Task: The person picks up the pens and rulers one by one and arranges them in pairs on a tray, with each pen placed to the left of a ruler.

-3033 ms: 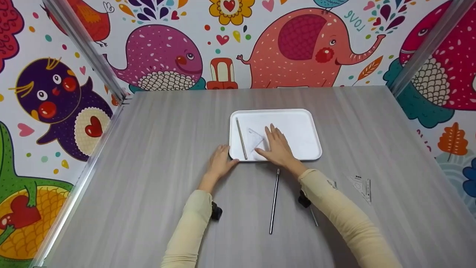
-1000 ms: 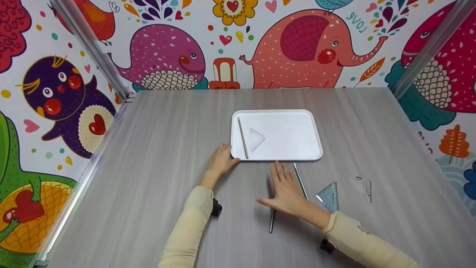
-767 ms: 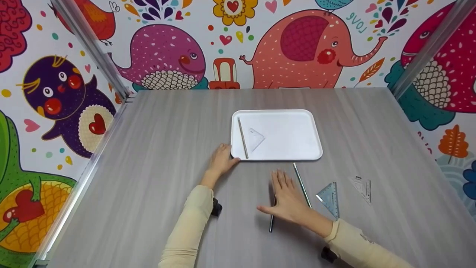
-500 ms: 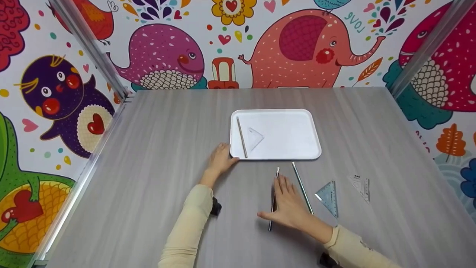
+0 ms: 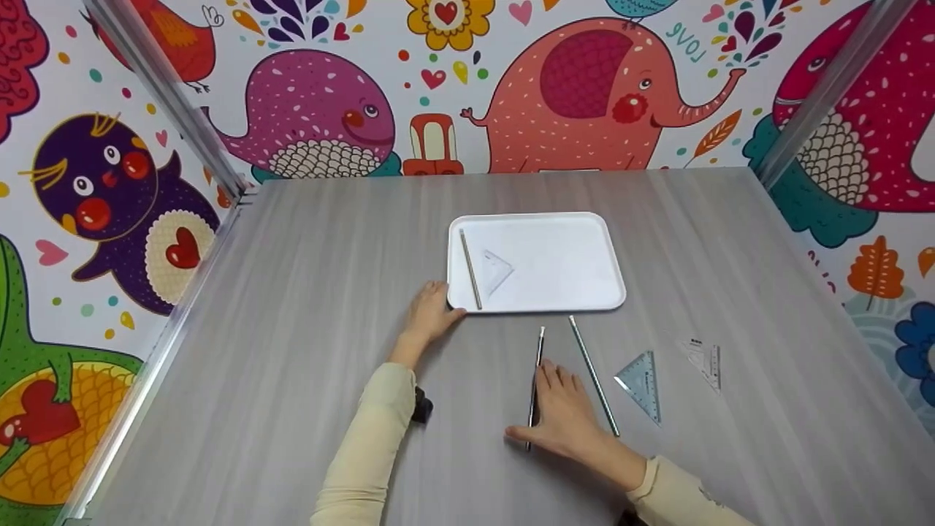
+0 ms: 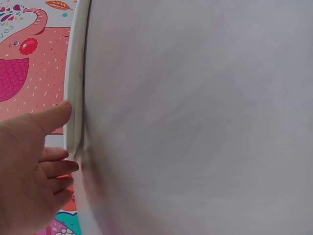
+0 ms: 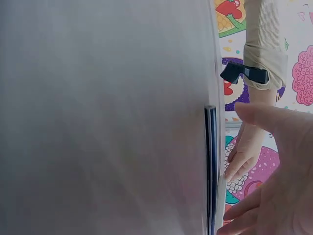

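My left hand (image 5: 429, 313) holds the near left corner of a white tray (image 5: 577, 301), with the thumb on its front rim and the fingers at the left side. In the left wrist view the thumb touches the rim (image 6: 74, 88). Inside the tray lie a gold-grey pencil (image 5: 471, 270) and a clear set square (image 5: 500, 273). My right hand (image 5: 570, 416) hovers over a dark pencil (image 5: 535, 358), thumb to its left and fingers to its right. In the right wrist view a gap shows between hand and pencil (image 7: 211, 156).
To the right of my right hand lie a green pencil (image 5: 593, 374), a bluish set square (image 5: 643, 387) and a clear set square (image 5: 707, 364). They rest on the grey wood-grain table (image 5: 329, 292). Cartoon-printed walls (image 5: 570, 88) and metal posts (image 5: 168, 95) border it.
My right hand has left the tray, where it was beside the clear set square, and come back toward me over the dark pencil. My left hand has stayed at the tray's corner.
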`<move>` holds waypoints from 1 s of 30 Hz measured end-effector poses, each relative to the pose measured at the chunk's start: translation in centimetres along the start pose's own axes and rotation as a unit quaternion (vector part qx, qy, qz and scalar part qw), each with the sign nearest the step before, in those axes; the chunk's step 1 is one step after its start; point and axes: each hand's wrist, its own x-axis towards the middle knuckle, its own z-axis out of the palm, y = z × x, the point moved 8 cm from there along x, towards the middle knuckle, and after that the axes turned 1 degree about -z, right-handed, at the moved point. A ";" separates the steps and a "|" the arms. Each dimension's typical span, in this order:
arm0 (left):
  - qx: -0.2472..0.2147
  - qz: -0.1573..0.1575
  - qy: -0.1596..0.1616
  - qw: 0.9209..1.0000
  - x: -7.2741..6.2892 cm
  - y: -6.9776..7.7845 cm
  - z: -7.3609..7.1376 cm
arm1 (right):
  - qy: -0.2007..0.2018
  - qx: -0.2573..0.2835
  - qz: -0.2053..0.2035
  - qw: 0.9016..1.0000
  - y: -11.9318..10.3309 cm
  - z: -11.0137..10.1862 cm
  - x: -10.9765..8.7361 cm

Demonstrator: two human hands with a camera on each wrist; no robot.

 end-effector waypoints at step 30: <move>-0.003 0.034 0.042 0.999 0.0 0.3 -0.3 | -0.048 0.167 0.017 0.985 1.1 0.4 -1.7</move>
